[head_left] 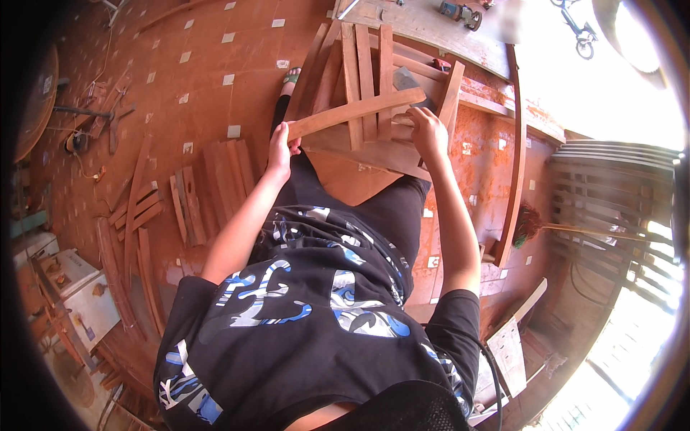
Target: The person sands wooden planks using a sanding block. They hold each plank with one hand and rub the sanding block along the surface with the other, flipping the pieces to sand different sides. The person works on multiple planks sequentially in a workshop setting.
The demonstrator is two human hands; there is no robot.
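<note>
My left hand (280, 153) is closed around the near left end of a reddish-brown wooden strip (352, 113). The strip slants up to the right, above several other wooden strips (366, 93) lying on a low wooden work surface (338, 152). Just below the strip's far right end is my right hand (429, 135), its fingers curled in a pinch. What those fingers hold, if anything, is too small to make out. Beyond it a dark grey flat piece (408, 80) lies partly covered by the held strip.
More boards (228, 176) and loose wooden strips (138, 208) lie on the tiled floor at left. A wooden bench (417, 29) with a power tool (461, 14) stands at the far side. A long wooden rail (517, 158) and a broom (530, 224) are at right.
</note>
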